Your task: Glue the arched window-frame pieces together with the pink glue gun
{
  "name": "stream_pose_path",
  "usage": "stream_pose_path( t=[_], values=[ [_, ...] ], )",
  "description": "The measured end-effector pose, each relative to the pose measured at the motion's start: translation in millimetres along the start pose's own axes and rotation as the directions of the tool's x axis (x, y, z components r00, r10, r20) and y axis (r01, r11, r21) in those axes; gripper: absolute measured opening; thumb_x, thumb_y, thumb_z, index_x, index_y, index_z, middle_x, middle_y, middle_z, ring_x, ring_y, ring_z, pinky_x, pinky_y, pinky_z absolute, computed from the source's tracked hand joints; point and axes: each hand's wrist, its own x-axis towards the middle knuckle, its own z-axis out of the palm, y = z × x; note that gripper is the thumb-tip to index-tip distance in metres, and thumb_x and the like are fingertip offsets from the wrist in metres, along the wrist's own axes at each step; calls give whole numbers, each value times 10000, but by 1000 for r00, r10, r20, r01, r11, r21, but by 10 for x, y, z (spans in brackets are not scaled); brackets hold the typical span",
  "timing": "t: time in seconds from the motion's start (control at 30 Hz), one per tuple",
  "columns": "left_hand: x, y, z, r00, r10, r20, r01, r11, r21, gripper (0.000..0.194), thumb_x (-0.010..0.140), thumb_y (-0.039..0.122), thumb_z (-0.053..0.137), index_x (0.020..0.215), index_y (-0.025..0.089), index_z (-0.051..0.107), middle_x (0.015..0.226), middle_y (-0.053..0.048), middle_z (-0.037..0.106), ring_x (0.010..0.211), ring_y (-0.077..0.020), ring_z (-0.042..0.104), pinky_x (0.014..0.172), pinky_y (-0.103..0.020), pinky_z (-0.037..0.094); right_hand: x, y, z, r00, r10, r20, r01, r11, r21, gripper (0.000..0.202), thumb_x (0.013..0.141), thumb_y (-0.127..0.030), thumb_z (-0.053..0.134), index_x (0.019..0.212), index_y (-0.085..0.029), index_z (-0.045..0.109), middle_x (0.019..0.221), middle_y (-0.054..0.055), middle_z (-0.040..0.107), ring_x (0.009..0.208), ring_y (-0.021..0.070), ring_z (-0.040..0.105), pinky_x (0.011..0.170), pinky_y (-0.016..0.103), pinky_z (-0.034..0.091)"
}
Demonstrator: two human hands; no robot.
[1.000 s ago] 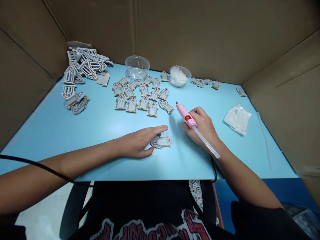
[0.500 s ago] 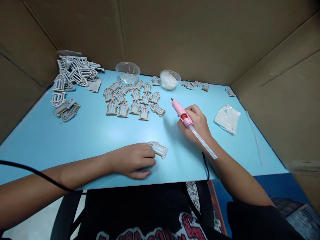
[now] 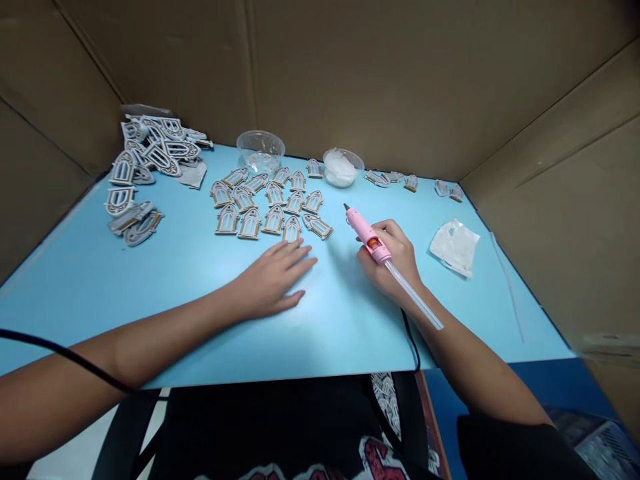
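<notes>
My right hand (image 3: 393, 260) is wrapped round a pink hot glue gun (image 3: 369, 235), its nozzle pointing up and away to the left. A clear glue stick (image 3: 415, 295) sticks out of its rear. My left hand (image 3: 273, 280) lies low over the table, fingers spread, holding nothing that I can see. Its fingertips are at the near edge of a small arched window-shaped piece (image 3: 292, 229), white and grey with gold-brown sides. That piece belongs to a loose group of similar arched pieces (image 3: 274, 220).
A heap of larger arched pieces (image 3: 159, 150) stands at the back left. Two clear tubs (image 3: 261, 150) are at the back, one with white material (image 3: 341, 170). More arched pieces (image 3: 411, 183) lie back right, near a white packet (image 3: 455, 247). Cardboard walls surround the blue table (image 3: 320, 333).
My left hand has moved forward and opened. The arched piece beside it no longer shows there, and one more piece lies at the far right. The glue gun stays in my right hand.
</notes>
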Motion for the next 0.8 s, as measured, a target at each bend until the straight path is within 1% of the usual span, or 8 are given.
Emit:
stream_pose_path(
  t=[0.1, 0.17, 0.23, 0.33, 0.43, 0.5, 0.7, 0.8],
  values=[
    [40, -217, -132, 988, -154, -9, 154, 985, 79, 796, 981, 524, 509, 1643, 119, 330, 1738, -211, 307, 1648, -439, 157, 1311, -658, 148, -14, -15, 1, 1000, -9, -7, 9, 999, 34, 74, 767, -218, 602, 825, -251, 635, 964, 53, 621, 792, 227, 648, 690, 388, 515],
    [48, -286, -197, 985, -173, 21, 170, 982, 80, 775, 977, 540, 497, 1620, 124, 374, 1719, -212, 346, 1628, -442, 214, 1303, -670, 106, -26, -22, 5, 1000, -25, -5, 25, 999, 41, 77, 767, -216, 607, 830, -250, 637, 969, 53, 621, 797, 228, 651, 694, 388, 516],
    [39, -277, -225, 990, -139, 31, 138, 989, 46, 702, 960, 497, 521, 1557, 132, 460, 1637, -216, 469, 1551, -427, 366, 1286, -641, 157, -38, -24, 14, 999, -35, 11, 34, 999, 40, 75, 770, -218, 613, 833, -249, 639, 975, 54, 623, 791, 225, 646, 691, 385, 514],
    [5, -206, -191, 992, -117, -50, 116, 993, -28, 729, 893, 487, 620, 1520, 152, 462, 1487, -202, 587, 1408, -409, 497, 1198, -565, 311, -50, -16, 34, 998, -39, 50, 37, 999, 35, 68, 773, -221, 614, 832, -246, 636, 976, 55, 623, 782, 219, 634, 691, 381, 508],
    [-27, -192, -112, 977, -165, -138, 154, 984, -85, 939, 813, 554, 711, 1584, 184, 324, 1566, -205, 495, 1441, -434, 438, 1179, -553, 323, -56, -9, 54, 997, -32, 74, 29, 999, 41, 70, 772, -220, 612, 834, -244, 635, 970, 51, 623, 764, 213, 623, 686, 375, 503],
    [-30, -226, -75, 974, -191, -125, 175, 976, -127, 1045, 795, 583, 729, 1626, 196, 226, 1627, -212, 423, 1496, -447, 373, 1205, -569, 290, -59, -6, 66, 996, -23, 85, 19, 999, 49, 69, 771, -220, 615, 832, -247, 633, 965, 46, 626, 754, 209, 621, 682, 372, 505],
    [12, -317, -101, 971, -236, -37, 216, 933, -287, 1062, 805, 603, 749, 1627, 187, 221, 1451, -177, 619, 1410, -410, 503, 1207, -554, 287, -72, 15, 104, 994, -46, 98, 39, 996, 77, 54, 768, -203, 619, 790, -249, 605, 944, 44, 620, 755, 208, 632, 675, 364, 512],
    [12, -323, -103, 966, -252, -60, 219, 918, -331, 1097, 776, 579, 791, 1625, 200, 209, 1459, -185, 608, 1401, -396, 522, 1194, -555, 309, -79, 6, 114, 981, -114, 155, 95, 988, 123, 76, 778, -183, 610, 783, -249, 574, 909, 39, 621, 742, 202, 630, 680, 356, 512]
  ],
)
